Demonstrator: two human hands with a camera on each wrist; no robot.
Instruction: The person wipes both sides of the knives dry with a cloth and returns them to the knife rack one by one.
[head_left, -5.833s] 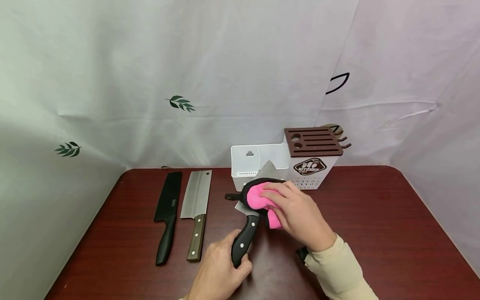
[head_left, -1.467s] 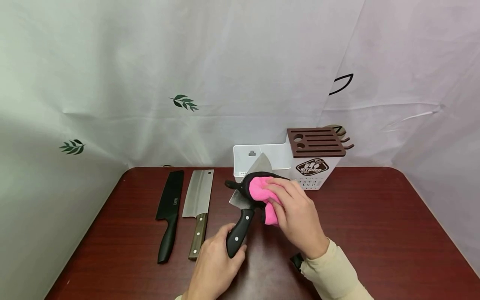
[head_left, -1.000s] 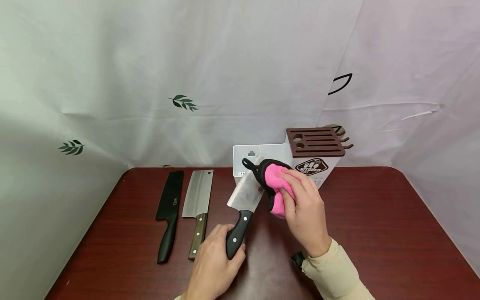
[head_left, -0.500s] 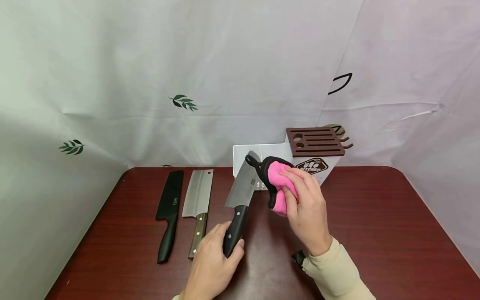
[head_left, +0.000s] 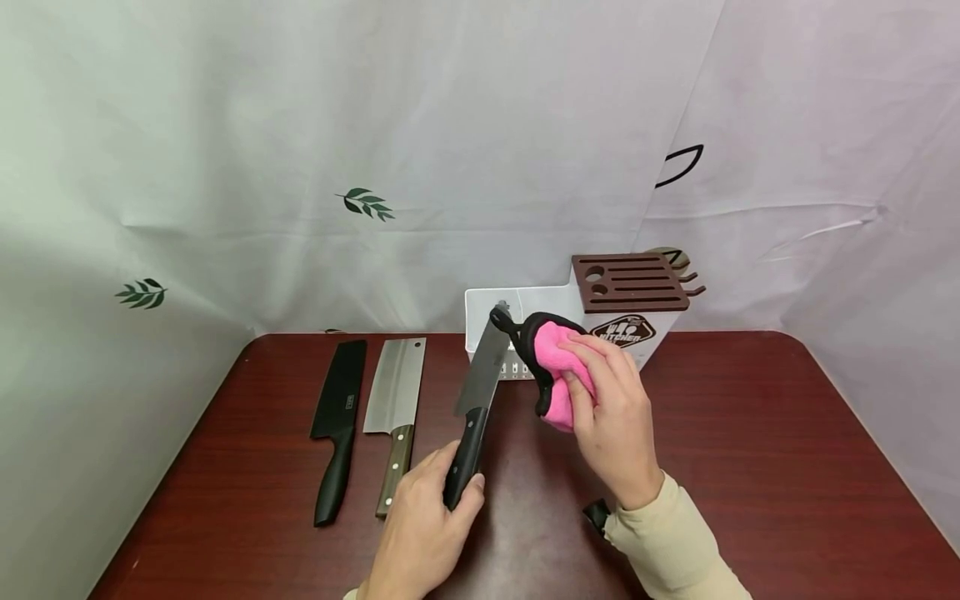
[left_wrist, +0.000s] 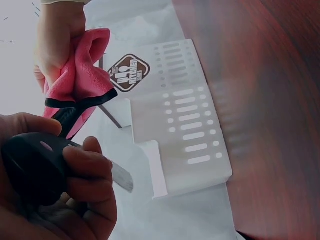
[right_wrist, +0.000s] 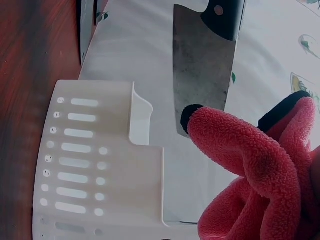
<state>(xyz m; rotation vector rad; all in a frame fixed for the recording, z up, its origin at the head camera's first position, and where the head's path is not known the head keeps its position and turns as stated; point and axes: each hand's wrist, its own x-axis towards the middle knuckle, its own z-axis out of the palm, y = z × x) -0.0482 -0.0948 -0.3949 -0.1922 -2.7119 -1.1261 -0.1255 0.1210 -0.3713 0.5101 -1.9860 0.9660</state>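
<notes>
Knife (head_left: 484, 367) is gripped by left hand (head_left: 420, 521) in front of white holder (head_left: 546, 302); its handle (head_left: 467, 454) is partly hidden by the grip. Pink cloth (head_left: 553, 348) is pinched by right hand (head_left: 618, 417), also before the holder, whose front is partly blocked. Knife tip is overlapped by cloth's black loop (head_left: 502, 321); contact can't be told. Black knife (head_left: 341, 392) and cleaver (head_left: 396, 387) are seen left of holder. Right sleeve (head_left: 675, 542) is cut off by frame; dark item (head_left: 597, 515) beside it can't be identified.

Knife (head_left: 341, 408), cleaver (head_left: 395, 400), rack (head_left: 630, 285) on tbl (head_left: 750, 450)
</notes>
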